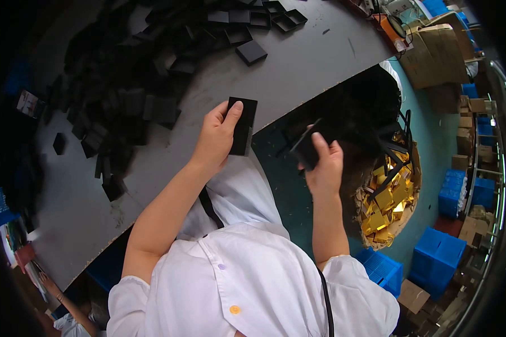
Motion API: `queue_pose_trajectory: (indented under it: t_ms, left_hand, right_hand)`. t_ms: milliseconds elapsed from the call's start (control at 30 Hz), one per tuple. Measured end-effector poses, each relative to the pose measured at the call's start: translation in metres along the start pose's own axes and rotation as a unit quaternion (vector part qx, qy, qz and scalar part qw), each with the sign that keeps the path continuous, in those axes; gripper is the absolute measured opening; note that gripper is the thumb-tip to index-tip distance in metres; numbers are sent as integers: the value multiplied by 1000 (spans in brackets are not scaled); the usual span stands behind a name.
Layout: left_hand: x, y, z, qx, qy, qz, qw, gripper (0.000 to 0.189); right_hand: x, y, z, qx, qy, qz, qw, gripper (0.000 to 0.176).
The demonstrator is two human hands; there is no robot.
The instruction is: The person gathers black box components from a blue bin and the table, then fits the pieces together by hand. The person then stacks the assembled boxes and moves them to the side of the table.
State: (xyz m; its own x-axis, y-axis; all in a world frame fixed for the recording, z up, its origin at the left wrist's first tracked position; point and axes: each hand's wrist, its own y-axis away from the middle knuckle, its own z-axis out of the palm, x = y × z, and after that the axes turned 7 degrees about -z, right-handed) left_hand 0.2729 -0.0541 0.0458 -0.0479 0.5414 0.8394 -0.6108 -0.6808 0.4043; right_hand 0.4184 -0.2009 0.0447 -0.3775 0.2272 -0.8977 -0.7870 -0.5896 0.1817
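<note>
My left hand (216,137) holds a flat black box piece (243,126) upright at the near edge of the grey table (298,62), thumb on its face. My right hand (323,165) grips a second black box piece (305,149) off the table's edge, above the teal floor. The two pieces are apart, roughly a hand's width between them. A large heap of black box parts (129,73) covers the table's left and far side, and one closed black box (251,51) lies alone near the middle.
A round basket (413,191) holding gold-coloured boxes (385,205) stands on the floor to the right. Blue crates (436,258) and cardboard cartons (433,53) sit around it. Another person's arm (62,297) shows at the lower left. My white shirt fills the bottom.
</note>
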Motion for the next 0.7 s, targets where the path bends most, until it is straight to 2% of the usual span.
queue_pose_trajectory:
  t_ms: [33,67,100,133,200,233,267,300,333,400,467,500,633,700]
  left_hand:
    - [8,3,-4,-25,68,-75,995,29]
    - [10,6,-9,-13,66,-71,995,29]
    - [10,7,-11,-55,94,-101,989,31]
    - [12,8,-11,-98,122,-130,979,33]
    - [14,10,-11,-141,137,-129,972,31]
    - [14,12,-14,-185,104,-113,971,34]
    - [0,9,-12,-156,65,-37,985,45]
    - [10,15,-14,-193,10,-17,981,52]
    - [0,12,-14,-175,-25,36,984,55]
    - [3,17,-16,-127,-120,62,983,61]
    - [18,27,-24,-97,-117,33,988,56]
    - [22,30,-30,-57,-128,75,987,45]
    - [76,45,-86,38,-137,125,982,34]
    - [112,48,-120,91,-156,170,969,33]
  right_hand:
    - [-14,-30,-19,24,32,-57,998,25]
    - [-28,-65,-38,122,5,-88,989,30]
    - [-36,-113,-74,144,-93,-108,979,50]
    - [-50,-139,-81,192,-179,-35,964,61]
    - [-58,-159,-84,269,-113,19,956,61]
    - [-54,-156,-69,161,-26,-40,986,57]
    - [-45,-139,-57,47,56,-99,992,53]
    - [-40,-118,-35,-81,55,-66,993,48]
    - [-37,-96,-5,-209,52,-36,976,43]
    - [-25,-55,52,-338,192,-39,921,32]
    - [-10,-36,86,-375,215,-33,901,27]
    - [-1,-34,97,-376,170,-47,910,27]
    - [0,-51,159,-329,85,-88,936,25]
    - [1,-56,207,-361,117,-95,920,27]
